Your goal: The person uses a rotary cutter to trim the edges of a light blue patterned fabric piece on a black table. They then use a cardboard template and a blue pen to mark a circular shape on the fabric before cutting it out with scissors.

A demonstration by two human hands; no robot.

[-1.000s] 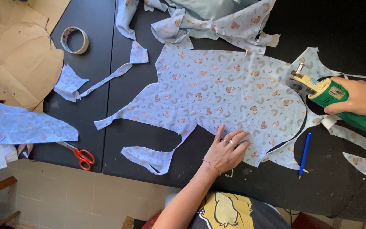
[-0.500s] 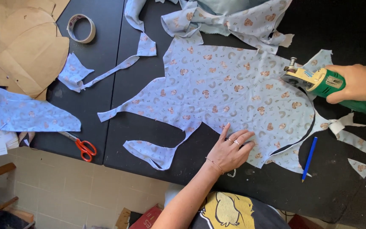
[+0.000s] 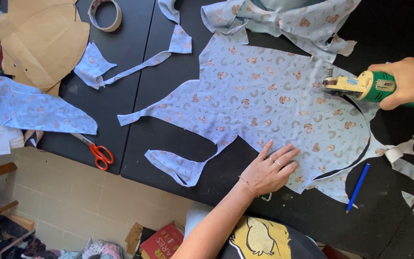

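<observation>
Red-handled scissors (image 3: 97, 152) lie at the near edge of the black counter (image 3: 135, 96), a tape roll (image 3: 105, 13) and brown paper patterns (image 3: 44, 43) sit at the far left, and a blue pencil (image 3: 357, 188) rests just right of the fabric; loose strips (image 3: 135, 64) lie around; the pale blue printed fabric (image 3: 274, 105) lies flat mid-counter, cut to shape; the left hand (image 3: 269, 170) presses it, fingers spread; the right hand (image 3: 408, 81) is clamped on a green cutter (image 3: 360, 87) at the fabric's right edge.
</observation>
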